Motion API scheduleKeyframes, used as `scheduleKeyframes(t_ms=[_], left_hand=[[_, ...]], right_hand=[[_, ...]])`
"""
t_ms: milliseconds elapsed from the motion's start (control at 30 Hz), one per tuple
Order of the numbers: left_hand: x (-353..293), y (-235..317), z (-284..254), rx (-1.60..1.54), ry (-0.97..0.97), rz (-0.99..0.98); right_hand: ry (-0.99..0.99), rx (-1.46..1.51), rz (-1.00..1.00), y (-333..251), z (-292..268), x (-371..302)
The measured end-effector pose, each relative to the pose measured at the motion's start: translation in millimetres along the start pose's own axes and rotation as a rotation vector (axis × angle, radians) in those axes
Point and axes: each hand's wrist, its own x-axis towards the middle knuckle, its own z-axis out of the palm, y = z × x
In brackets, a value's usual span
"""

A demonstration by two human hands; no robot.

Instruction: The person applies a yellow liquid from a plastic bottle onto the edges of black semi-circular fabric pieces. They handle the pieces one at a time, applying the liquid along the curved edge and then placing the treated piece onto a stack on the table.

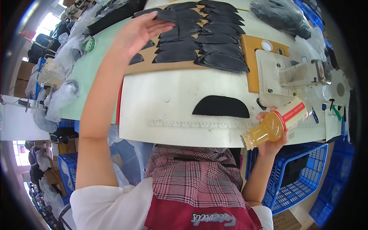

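Note:
My left hand reaches far over the rows of black curved fabric pieces. Its thumb and fingers are closed on a dark fabric piece, partly hidden by the fingers. My right hand grips a clear bottle of amber liquid with a pale and red label. The bottle lies tilted in the hand, its neck pointing down to the left, over the table's front edge. A single black half-moon fabric piece rests flat on the white table, left of the bottle.
A ruler scale runs along the table front. At the right, a sewing machine stands by a wooden board. Plastic-wrapped dark goods lie behind it. A blue crate sits below the table, and cardboard lies under the rows.

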Motion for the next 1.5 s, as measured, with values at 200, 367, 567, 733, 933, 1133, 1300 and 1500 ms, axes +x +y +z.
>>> scheduleKeyframes(t_ms=[200,367,567,733,933,1133,1300,1500], left_hand=[[24.9,-26.2,0.5,-0.104,-0.030,0.008],[16.5,-54.4,-33.1,0.516,0.329,0.004],[-1.2,-76.2,-56.1,1.138,0.464,0.215],[-9.7,-77.3,-47.5,1.257,0.555,0.473],[-102.8,-88.9,37.1,0.958,0.268,0.217],[-144.9,-121.1,97.4,0.971,0.262,0.189],[-142.7,-135.4,104.4,0.972,0.304,0.289],[-140.9,-143.1,106.1,0.936,0.337,0.320]], right_hand=[[0.063,-0.087,-0.017,0.2,-0.1,-2.0],[0.064,-0.134,-0.053,1.8,5.1,-0.4],[0.103,-0.135,-0.069,1.4,10.8,-0.8],[0.023,-0.067,-0.058,0.5,4.7,-4.0],[0.051,-0.198,0.030,-5.0,15.4,2.7],[-0.003,-0.463,-0.002,-8.6,58.1,23.9],[-0.148,-0.931,-0.263,6.9,94.8,38.5],[-0.296,-1.177,-0.253,26.5,126.4,31.1]])
